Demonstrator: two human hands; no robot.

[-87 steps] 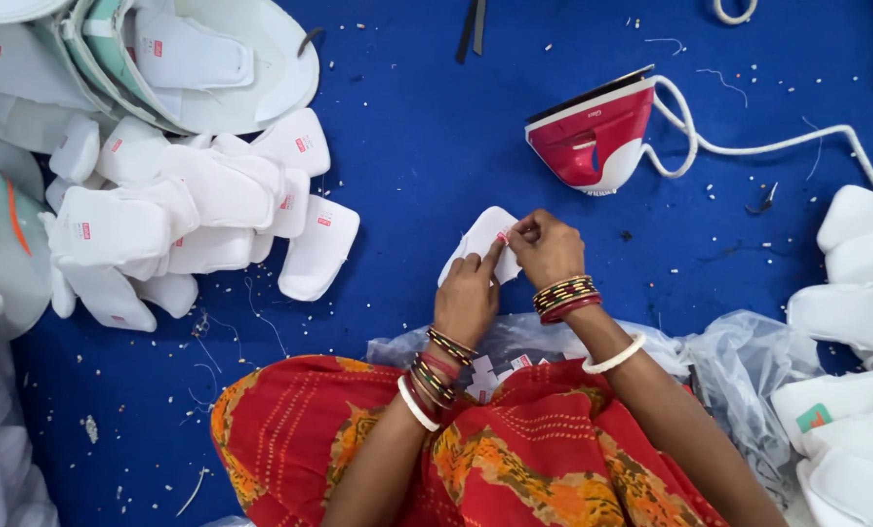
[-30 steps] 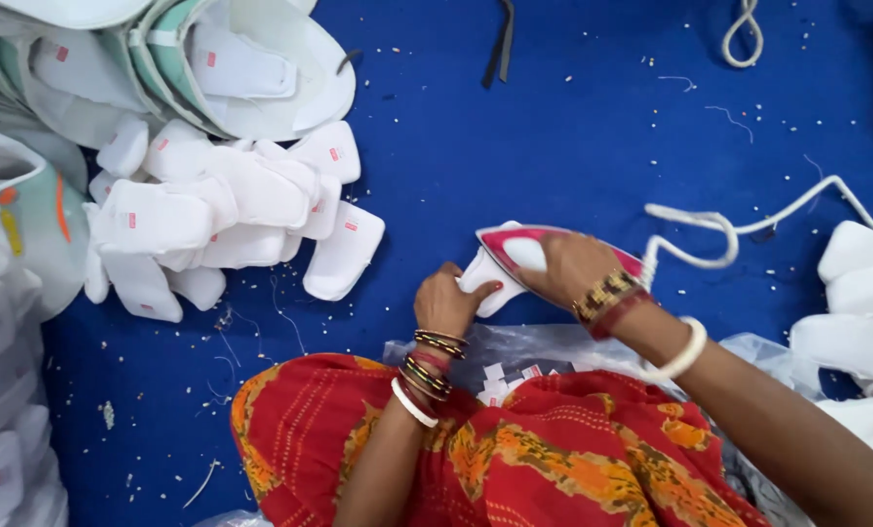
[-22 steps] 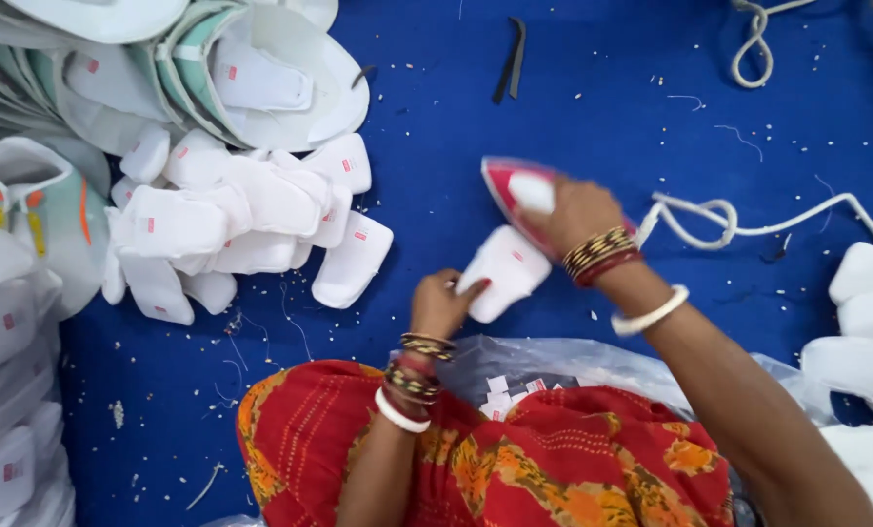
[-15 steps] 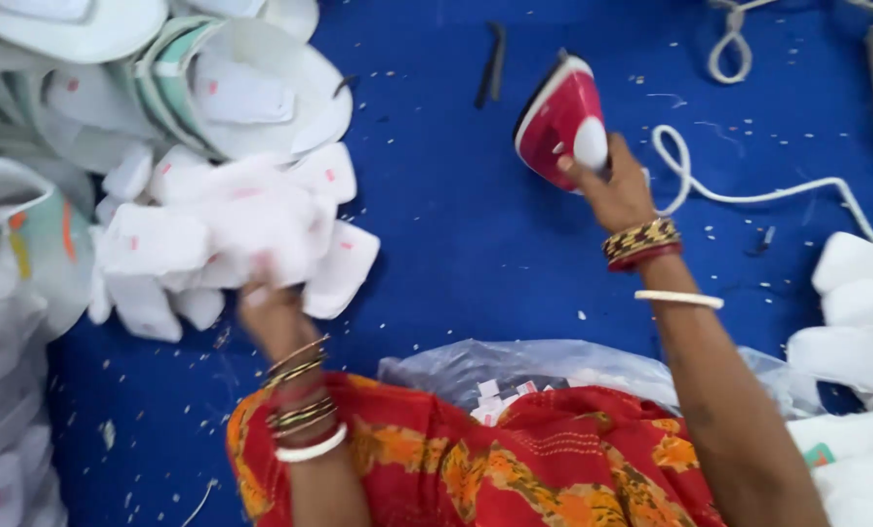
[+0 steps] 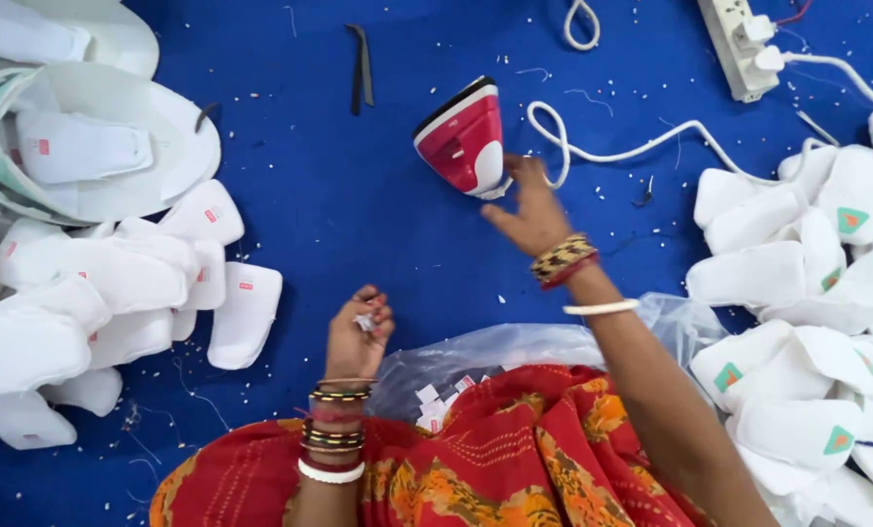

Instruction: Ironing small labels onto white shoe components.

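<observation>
I take the red and white clothes iron [image 5: 464, 142] as my landmark: it stands on its heel on a blue cloth-covered floor [image 5: 378, 234] that fills the whole view, flecked everywhere with white crumbs and thread ends. My right hand [image 5: 532, 210] is just below and right of the iron, fingers spread and released, the fingertips at the iron's lower white edge; I cannot tell whether they touch it. My left hand [image 5: 358, 337] sits well below and left of the iron, fingers curled in, pinching a small white scrap [image 5: 363, 321]. The iron's white cord [image 5: 641, 146] loops off its right side and runs toward a white power strip [image 5: 739, 44] at the upper right. A second loop of white cord [image 5: 581, 21] lies above the iron. Up and left of the iron lies a thin dark strip [image 5: 361, 63]. Far left of the iron is a heap of white padded pieces with small red tags [image 5: 115, 283], and above that heap lie larger stacked white shapes [image 5: 85, 156]. Far right of the iron is another heap of white pieces bearing green triangular marks [image 5: 807, 293]. Below the iron, a clear plastic bag [image 5: 476, 351] holding small white labels rests against my red and orange patterned lap [image 5: 476, 459].
</observation>
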